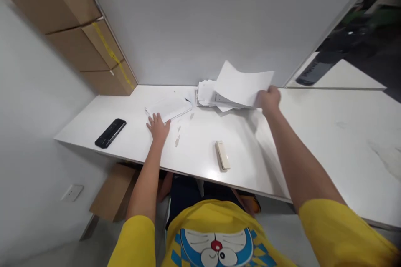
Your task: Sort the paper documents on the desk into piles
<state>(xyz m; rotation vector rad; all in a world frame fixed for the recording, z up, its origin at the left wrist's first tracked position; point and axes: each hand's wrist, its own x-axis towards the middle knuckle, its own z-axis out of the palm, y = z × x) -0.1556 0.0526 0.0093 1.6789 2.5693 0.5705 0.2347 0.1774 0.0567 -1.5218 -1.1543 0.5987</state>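
Observation:
My left hand [159, 128] lies with its fingers spread on the near edge of a small stack of white paper [171, 106] at the left of the table. My right hand [270, 99] is closed on the right edge of a white paper sheet [242, 85], whose far side is lifted and curled. Under and beside that sheet is a loose pile of papers [206, 91], some with print on them. A cream stapler [222, 155] rests on the table between my arms, touched by neither hand.
A black phone [110, 133] lies at the left end of the white table [194, 150]. Cardboard boxes [103, 56] are stacked behind it, against a grey partition [200, 21]. Below the table stands another cardboard box [112, 192]. Beyond the partition at right is a dark bottle-like object [316, 69].

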